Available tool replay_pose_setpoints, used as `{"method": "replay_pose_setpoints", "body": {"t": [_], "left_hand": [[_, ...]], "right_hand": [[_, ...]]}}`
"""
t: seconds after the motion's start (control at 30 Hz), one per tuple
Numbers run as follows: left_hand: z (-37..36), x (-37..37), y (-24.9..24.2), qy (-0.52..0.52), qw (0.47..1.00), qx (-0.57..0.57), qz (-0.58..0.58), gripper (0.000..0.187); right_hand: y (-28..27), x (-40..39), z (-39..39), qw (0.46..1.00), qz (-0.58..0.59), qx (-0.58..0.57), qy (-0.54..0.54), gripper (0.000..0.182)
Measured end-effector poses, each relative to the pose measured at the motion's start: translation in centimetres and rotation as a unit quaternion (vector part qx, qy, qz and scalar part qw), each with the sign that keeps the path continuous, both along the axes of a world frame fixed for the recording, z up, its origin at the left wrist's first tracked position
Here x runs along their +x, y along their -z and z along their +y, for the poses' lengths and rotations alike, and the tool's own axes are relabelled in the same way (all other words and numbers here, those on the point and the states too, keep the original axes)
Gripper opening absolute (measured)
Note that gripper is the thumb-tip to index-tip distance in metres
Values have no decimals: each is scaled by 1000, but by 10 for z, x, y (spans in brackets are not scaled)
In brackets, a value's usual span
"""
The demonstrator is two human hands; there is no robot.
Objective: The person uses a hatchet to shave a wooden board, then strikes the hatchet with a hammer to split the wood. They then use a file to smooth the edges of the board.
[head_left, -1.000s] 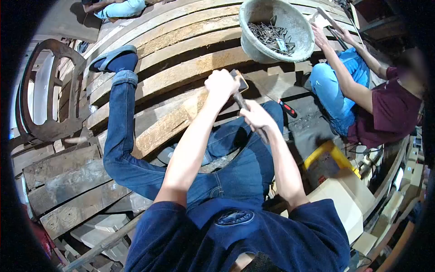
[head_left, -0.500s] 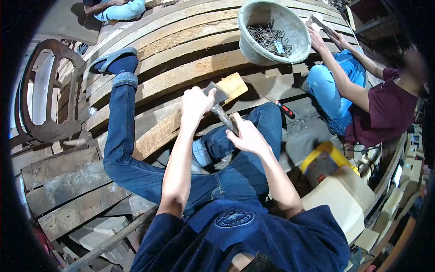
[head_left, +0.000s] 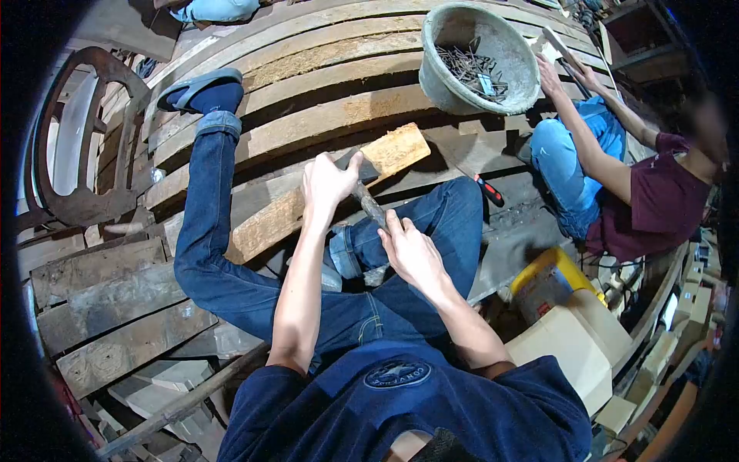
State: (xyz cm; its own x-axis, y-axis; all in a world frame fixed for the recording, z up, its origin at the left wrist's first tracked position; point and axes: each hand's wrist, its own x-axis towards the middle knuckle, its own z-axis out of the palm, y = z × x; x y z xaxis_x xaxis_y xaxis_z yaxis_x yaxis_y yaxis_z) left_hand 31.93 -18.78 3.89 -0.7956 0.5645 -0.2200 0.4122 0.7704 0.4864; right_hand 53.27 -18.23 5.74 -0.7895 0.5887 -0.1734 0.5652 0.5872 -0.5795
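Note:
A hand tool with a dark, flat, blocky head and a worn round handle (head_left: 369, 205) lies across the pale wooden plank (head_left: 269, 224). My left hand (head_left: 329, 183) is closed over the head, its thumb along the top. At the handle's lower end is my right hand (head_left: 413, 252), its fingers curled around it. The plank's bright sawn end shows beyond the tool; its middle is hidden by my left hand and forearm. My legs are spread on either side of the plank.
A grey bucket (head_left: 479, 65) of nails stands ahead. A red-and-black handled tool (head_left: 488, 191) lies right of my knee. A co-worker (head_left: 650, 196) sits at the right, holding a long tool. Nearby are a yellow container (head_left: 566, 269) and a curved wooden frame (head_left: 77, 202).
My right hand has slid slightly lower along the handle, exposing more of it. My left hand stays on the tool's head. The whole view has shifted a little.

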Motion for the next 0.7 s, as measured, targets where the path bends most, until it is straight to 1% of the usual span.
{"method": "replay_pose_setpoints", "body": {"t": [0.1,0.13,0.23,0.27,0.3,0.37,0.5,0.57,0.6,0.63,0.7], "left_hand": [[11,7,0,-14,1000,-14,-13,57],[16,11,-4,-12,1000,-25,-2,50],[33,8,-8,4,999,-46,25,45],[38,8,-11,14,998,-52,24,42],[44,8,-22,16,997,-69,2,41],[45,6,-22,19,998,-67,5,42],[26,5,-10,16,1000,-24,-9,47],[17,3,-4,10,999,-29,7,49],[13,1,-9,19,999,-40,12,48],[7,-1,-7,20,999,-40,17,49],[0,-5,-1,26,998,-38,31,50]], "right_hand": [[6,0,4,1000,-8,-3,8,44],[8,-2,8,1000,-11,-3,11,44],[8,-1,20,998,36,-50,18,42],[10,-1,23,993,108,-44,29,39],[13,-2,25,989,130,-66,41,37],[12,-2,25,990,120,-72,37,41],[21,-1,12,997,68,-11,34,47],[20,-4,4,999,40,-25,26,46],[23,-5,-2,995,87,-50,27,46],[25,-7,-9,996,73,-49,33,45],[25,-7,-14,994,95,-41,29,45]]}}
